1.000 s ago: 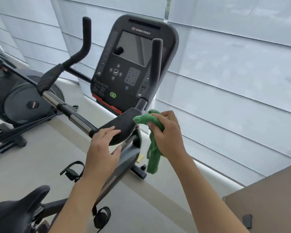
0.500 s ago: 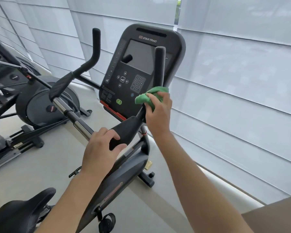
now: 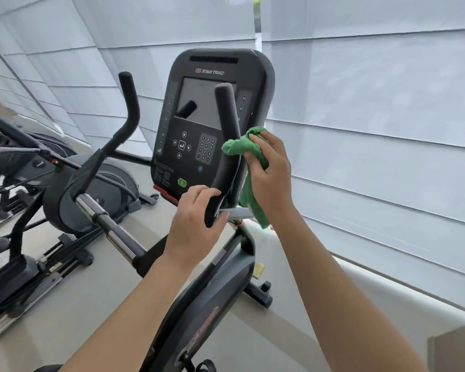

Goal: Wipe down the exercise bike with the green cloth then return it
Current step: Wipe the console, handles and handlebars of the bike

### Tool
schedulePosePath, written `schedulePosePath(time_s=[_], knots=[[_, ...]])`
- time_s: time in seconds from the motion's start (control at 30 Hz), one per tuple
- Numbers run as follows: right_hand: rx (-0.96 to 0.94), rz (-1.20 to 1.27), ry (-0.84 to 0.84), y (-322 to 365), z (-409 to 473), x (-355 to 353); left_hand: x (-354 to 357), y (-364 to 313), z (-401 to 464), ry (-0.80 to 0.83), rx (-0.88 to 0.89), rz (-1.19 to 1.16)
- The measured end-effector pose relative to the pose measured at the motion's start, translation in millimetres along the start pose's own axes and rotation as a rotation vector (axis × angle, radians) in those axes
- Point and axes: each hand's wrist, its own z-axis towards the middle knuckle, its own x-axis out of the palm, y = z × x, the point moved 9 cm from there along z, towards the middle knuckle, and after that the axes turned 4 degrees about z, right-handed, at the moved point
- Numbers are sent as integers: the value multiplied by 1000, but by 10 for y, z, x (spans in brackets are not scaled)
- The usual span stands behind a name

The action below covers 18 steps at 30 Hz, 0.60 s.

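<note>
The exercise bike stands in front of me, its black Star Trac console (image 3: 207, 116) facing me. The right upright handlebar (image 3: 227, 130) rises in front of the console. My right hand (image 3: 271, 178) grips the bunched green cloth (image 3: 242, 149) and holds it against the right side of that handlebar, a tail of cloth hanging down below the hand. My left hand (image 3: 196, 221) is curled around the black padded lower end of the same handlebar. The left handlebar (image 3: 130, 108) stands free.
Another exercise machine (image 3: 73, 194) with a round flywheel housing stands to the left, more equipment behind it. White blinds (image 3: 373, 130) cover the window along the right and back. A chrome crossbar (image 3: 110, 232) runs left from the grip. A brown surface corner (image 3: 457, 347) shows at bottom right.
My right hand has carried the cloth up from the handlebar's base to its upright part. My left hand stays wrapped on the padded grip. The view has moved closer to the console.
</note>
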Motion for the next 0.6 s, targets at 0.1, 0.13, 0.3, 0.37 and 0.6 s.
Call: schedulePosePath(time_s=[0.1, 0.13, 0.3, 0.37, 0.6], knots=[[37, 55, 60, -168, 189, 195, -44, -3, 1, -81, 11, -34], [86, 121, 66, -249, 167, 261, -51, -5, 3, -86, 5, -50], [362, 451, -50, -627, -258, 361, -34, -59, 23, -65, 18, -68], [415, 498, -58, -682, -433, 390, -32, -60, 30, -64, 19, -70], [462, 472, -7, -636, -807, 342, -46, -84, 17, -70, 15, -91]])
